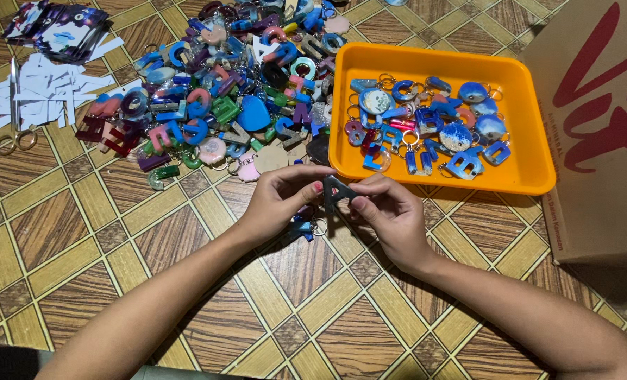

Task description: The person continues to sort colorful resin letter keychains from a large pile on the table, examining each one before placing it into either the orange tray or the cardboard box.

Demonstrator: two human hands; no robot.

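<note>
My left hand (279, 200) and my right hand (391, 211) meet over the patterned floor, both pinching a small dark letter-shaped keychain piece (334, 188) between their fingertips. A blue charm with a metal ring (308, 228) lies under my left hand; I cannot tell if it is joined to the dark piece. Just beyond my hands stands an orange plastic tray (531, 151) holding several blue and pink letter keychains with rings. Left of the tray spreads a big pile of colourful resin letters (222, 98).
A brown cardboard box (602, 119) stands at the right, against the tray. White paper cards (39, 91), scissors (14, 137) and a stack of dark printed cards (60, 28) lie at the far left. The floor has a wood-tile pattern.
</note>
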